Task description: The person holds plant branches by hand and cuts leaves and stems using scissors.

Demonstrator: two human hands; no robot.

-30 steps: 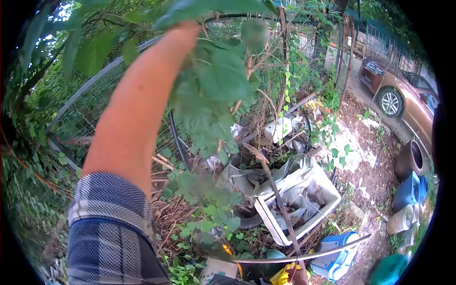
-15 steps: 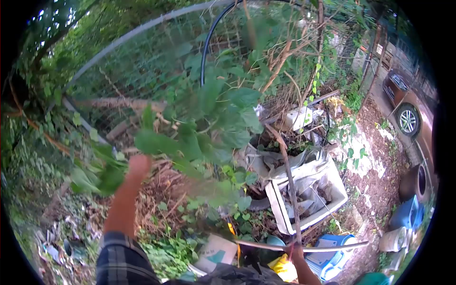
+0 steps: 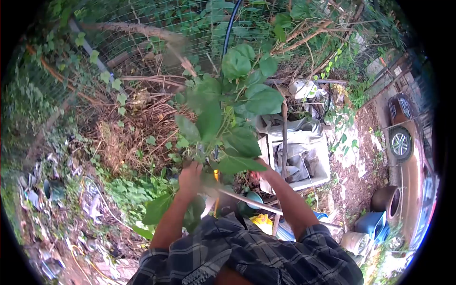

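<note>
A leafy branch [image 3: 209, 116] with broad green leaves rises in front of me, some of it blurred. My left hand [image 3: 190, 176] is closed at the lower part of this branch, fingertips partly lost among stems. My right hand [image 3: 260, 169] is at the branch's right side, just under a big leaf [image 3: 240, 164]. That leaf covers most of its fingers, and a small reddish patch shows beside them; I cannot make out a grip. Below both hands a long pale pole [image 3: 251, 197] slants down to the right, passing my right forearm.
A white bin [image 3: 316, 178] with grey sheeting stands to the right, a stick [image 3: 284, 137] leaning across it. A black hose [image 3: 231, 28] and wire fence [image 3: 190, 42] are ahead. Dry brush [image 3: 128, 142] lies left. Blue container [image 3: 372, 224] and parked car [image 3: 408, 166] are far right.
My left hand has come inward and lower, from the left toward my middle. The right hand has moved up from the pole and stick to the leaves. My view has tilted down.
</note>
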